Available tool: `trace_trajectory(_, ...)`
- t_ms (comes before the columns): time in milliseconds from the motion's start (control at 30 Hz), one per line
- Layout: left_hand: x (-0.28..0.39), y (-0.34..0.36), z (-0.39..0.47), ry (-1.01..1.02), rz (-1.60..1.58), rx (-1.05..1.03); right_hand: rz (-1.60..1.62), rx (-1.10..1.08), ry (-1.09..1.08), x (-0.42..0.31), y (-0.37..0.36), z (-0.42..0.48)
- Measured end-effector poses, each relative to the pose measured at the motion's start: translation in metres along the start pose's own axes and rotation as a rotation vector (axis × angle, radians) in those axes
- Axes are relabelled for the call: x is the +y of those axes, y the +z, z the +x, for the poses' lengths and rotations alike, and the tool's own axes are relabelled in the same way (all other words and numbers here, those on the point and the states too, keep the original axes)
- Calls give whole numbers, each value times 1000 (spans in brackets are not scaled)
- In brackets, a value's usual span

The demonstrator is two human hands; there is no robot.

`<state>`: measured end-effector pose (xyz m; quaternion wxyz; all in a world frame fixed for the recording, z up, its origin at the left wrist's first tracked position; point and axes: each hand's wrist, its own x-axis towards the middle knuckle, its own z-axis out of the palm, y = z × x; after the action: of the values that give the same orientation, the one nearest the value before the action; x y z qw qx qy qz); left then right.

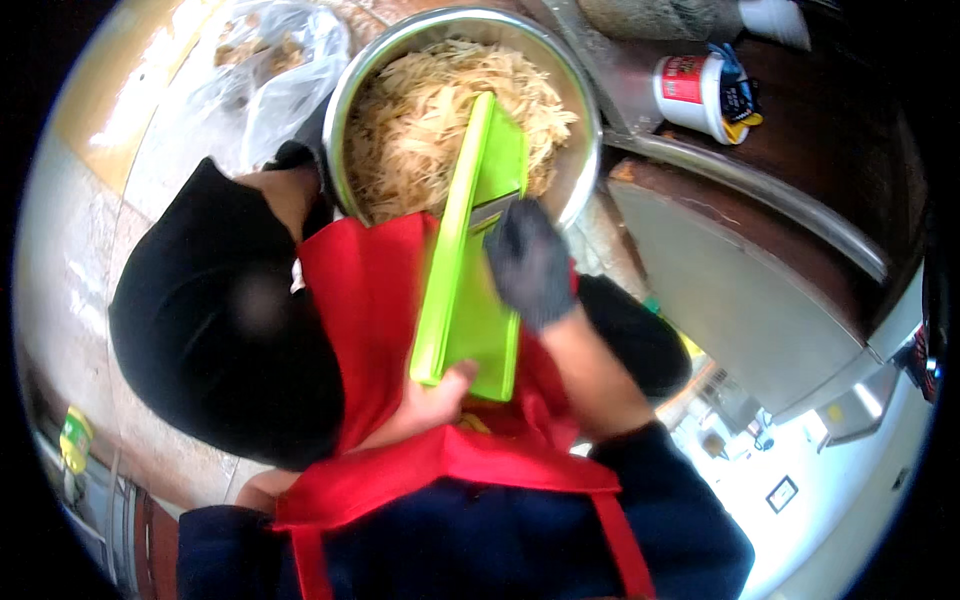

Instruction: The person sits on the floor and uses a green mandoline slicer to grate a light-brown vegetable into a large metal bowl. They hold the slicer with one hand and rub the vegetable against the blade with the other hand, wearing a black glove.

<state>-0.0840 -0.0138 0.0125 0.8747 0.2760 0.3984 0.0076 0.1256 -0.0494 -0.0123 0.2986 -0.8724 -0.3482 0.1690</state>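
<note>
A green plastic mandoline slicer (480, 300) slants from my lap up over a steel bowl (589, 142), its blade strip near the middle. The bowl holds a heap of pale shredded vegetable (420, 112), and the slicer's upper end rests over the shreds. My bare left hand (442, 394) grips the slicer's lower end, the thumb over its edge. In a dark grey glove, my right hand (527, 262) lies curled on the slicer's face just below the blade; it is blurred, and whatever is under the palm is hidden.
Left of the bowl lies a clear plastic bag (292, 97) with brownish scraps in it. A white tub (694, 94) with a red label stands at the upper right, beside a metal edge (765, 195). A yellow-green bottle (75, 439) is at the far left, near the tiled floor (82, 225).
</note>
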Motion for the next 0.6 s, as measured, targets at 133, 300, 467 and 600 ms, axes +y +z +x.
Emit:
trace_trajectory(133, 3, 9, 0, 5, 24, -39, -337, -142, 354, 88, 37, 110)
trace_trajectory(300, 7, 10, 3, 51, 1, -7, -375, -266, 131, 105, 35, 122)
trace_trajectory(467, 5, 5, 2, 41, 11, 0, 29, -229, 46, -4, -24, -3)
trace_trajectory(600, 2, 3, 3, 36, -13, 13, -106, -174, 60, 16, 8, 18)
